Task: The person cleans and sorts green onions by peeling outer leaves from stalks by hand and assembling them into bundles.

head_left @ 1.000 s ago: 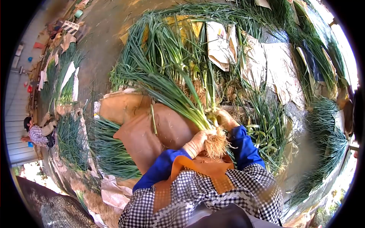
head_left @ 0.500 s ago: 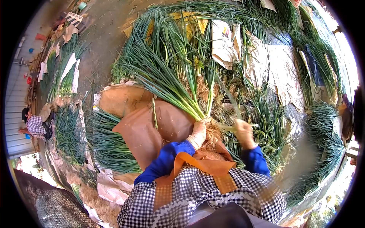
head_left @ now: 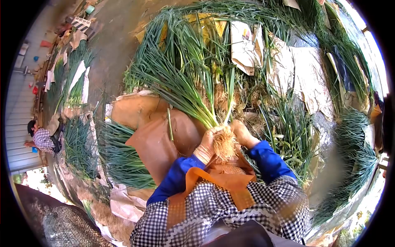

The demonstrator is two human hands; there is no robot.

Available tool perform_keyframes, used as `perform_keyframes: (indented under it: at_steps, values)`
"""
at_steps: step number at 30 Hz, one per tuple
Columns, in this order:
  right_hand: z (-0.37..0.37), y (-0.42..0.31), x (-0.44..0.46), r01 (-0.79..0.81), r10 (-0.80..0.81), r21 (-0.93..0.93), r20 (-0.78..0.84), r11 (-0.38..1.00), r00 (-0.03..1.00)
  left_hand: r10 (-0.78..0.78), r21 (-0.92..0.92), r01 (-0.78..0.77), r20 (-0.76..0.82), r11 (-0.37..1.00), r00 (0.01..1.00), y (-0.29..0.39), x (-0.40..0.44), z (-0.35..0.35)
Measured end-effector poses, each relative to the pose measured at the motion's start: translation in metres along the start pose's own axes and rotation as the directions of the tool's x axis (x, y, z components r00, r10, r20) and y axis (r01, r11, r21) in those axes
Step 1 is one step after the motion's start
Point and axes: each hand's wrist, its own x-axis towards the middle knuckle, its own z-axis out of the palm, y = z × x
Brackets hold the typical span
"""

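My left hand [head_left: 207, 145] is closed around the lower stems of a bunch of green onions [head_left: 209, 117]. Its long leaves fan out up and to the left, and the tan, stringy roots [head_left: 225, 146] hang towards my body. Against the right side of the bunch, just above the roots, my right hand [head_left: 244, 134] has its fingers curled in on a pale stem; the fingertips are partly hidden. Below both hands a brown sheet [head_left: 154, 142] covers my lap, with one loose green stalk [head_left: 170, 124] lying on it.
A large heap of green onions [head_left: 164, 61] lies ahead. Further piles lie at left [head_left: 123, 152] and right [head_left: 352, 144]. Paper sacks [head_left: 310, 78] rest among them on the right. At far left another person [head_left: 42, 139] in a checked top sits by a pile.
My right hand has moved left, from beside a loose pale leaf to the bunch's stems. The left hand keeps its hold, and the roots now face me more fully.
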Motion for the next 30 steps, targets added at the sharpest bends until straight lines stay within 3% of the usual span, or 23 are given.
perform_keyframes:
  at_steps: [1, 2, 4, 5, 6, 7, 9, 10, 11, 12, 13, 15, 16, 18, 20, 21, 22, 23, 24, 26, 27, 28, 30]
  values:
    - [-0.016, -0.019, -0.017, 0.066, -0.058, -0.144, 0.058, 0.987, 0.997, -0.008, -0.078, 0.011, 0.04, 0.997, 0.999, 0.007, 0.002, -0.008]
    - [-0.019, -0.009, -0.055, 0.131, -0.019, -0.308, 0.342, 0.942, 0.939, -0.017, -0.15, 0.029, 0.083, 0.988, 0.996, 0.014, 0.005, -0.017]
    - [-0.033, 0.009, -0.126, 0.129, 0.341, -0.475, 0.772, 0.871, 0.537, -0.122, -0.151, 0.145, 0.152, 0.978, 0.981, 0.027, 0.005, -0.027]
    - [-0.064, -0.004, -0.145, -0.101, 0.567, -0.61, 0.644, 0.786, 0.513, -0.138, -0.117, 0.164, 0.202, 0.979, 0.969, 0.027, 0.001, -0.018]
    - [-0.069, 0.009, -0.146, -0.105, 0.573, -0.617, 0.636, 0.78, 0.516, -0.151, -0.082, 0.177, 0.252, 0.981, 0.956, 0.029, -0.002, -0.008]
    - [-0.067, 0.03, -0.138, -0.142, 0.551, -0.543, 0.741, 0.828, 0.383, -0.152, -0.077, 0.177, 0.256, 0.981, 0.955, 0.031, -0.002, -0.007]
    - [-0.04, 0.085, -0.102, -0.092, 0.446, -0.452, 0.79, 0.887, 0.421, -0.076, 0.041, 0.067, 0.26, 0.997, 0.963, 0.035, -0.004, -0.007]
    - [-0.014, 0.119, -0.066, 0.011, 0.36, -0.45, 0.729, 0.893, 0.582, -0.014, -0.029, 0.024, 0.309, 0.999, 0.951, 0.04, -0.015, 0.001]
    - [0.004, 0.152, -0.033, -0.012, 0.21, -0.39, 0.47, 0.921, 0.857, 0.021, -0.08, 0.008, 0.356, 0.997, 0.934, 0.049, -0.033, 0.012]
    - [-0.029, 0.101, 0.017, -0.417, 0.417, -0.029, -0.003, 0.908, 0.909, 0.056, -0.132, -0.003, 0.402, 0.991, 0.914, 0.057, -0.053, 0.024]
    - [-0.021, 0.109, 0.054, -0.713, 0.72, 0.102, -0.075, 0.694, 0.69, 0.104, -0.151, -0.037, 0.462, 0.988, 0.881, 0.066, -0.07, 0.033]
    - [0.005, 0.146, 0.096, -0.697, 0.73, 0.23, -0.113, 0.679, 0.674, 0.165, -0.099, -0.132, 0.613, 0.986, 0.773, 0.082, -0.09, 0.039]
    - [0.025, 0.157, 0.119, -0.711, 0.837, 0.61, 0.138, 0.35, 0.53, 0.169, -0.047, -0.188, 0.686, 0.981, 0.708, 0.088, -0.095, 0.036]
    - [0.022, 0.15, 0.132, -0.858, 0.856, 0.048, -0.119, 0.511, 0.503, 0.137, 0.068, -0.293, 0.769, 0.954, 0.624, 0.09, -0.092, 0.027]
    - [0.01, 0.143, 0.133, -0.729, 0.725, 0.048, -0.169, 0.683, 0.668, 0.128, 0.158, -0.335, 0.713, 0.929, 0.689, 0.084, -0.08, 0.017]
    - [-0.006, 0.131, 0.131, -0.733, 0.722, -0.029, -0.152, 0.68, 0.675, 0.193, 0.196, -0.292, 0.407, 0.936, 0.893, 0.072, -0.08, 0.018]
    - [-0.02, 0.119, 0.13, -0.73, 0.718, -0.107, -0.133, 0.675, 0.684, 0.204, 0.084, -0.255, 0.39, 0.963, 0.898, 0.065, -0.063, 0.016]
    - [-0.011, 0.159, 0.108, -0.145, 0.227, -0.592, 0.066, 0.793, 0.972, 0.22, 0.079, -0.248, 0.264, 0.965, 0.939, 0.058, -0.051, 0.016]
    - [-0.03, 0.133, 0.111, -0.582, 0.605, -0.274, -0.002, 0.765, 0.796, 0.225, 0.073, -0.236, 0.132, 0.969, 0.965, 0.05, -0.041, 0.016]
    - [-0.028, 0.128, 0.116, -0.752, 0.728, 0.041, -0.289, 0.658, 0.622, 0.216, 0.1, -0.227, 0.113, 0.969, 0.97, 0.034, 0.003, -0.007]
    - [-0.022, 0.132, 0.126, -0.71, 0.756, 0.262, -0.241, 0.654, 0.608, 0.18, 0.108, -0.175, -0.035, 0.979, 0.983, 0.027, 0.016, -0.018]
    - [-0.014, 0.134, 0.139, -0.667, 0.732, 0.306, -0.221, 0.679, 0.644, 0.169, 0.04, -0.166, -0.085, 0.985, 0.982, 0.021, 0.011, -0.004]
    - [-0.003, 0.138, 0.168, -0.783, 0.773, -0.018, -0.145, 0.622, 0.618, 0.169, 0.109, -0.163, -0.049, 0.981, 0.984, 0.022, 0.013, -0.011]
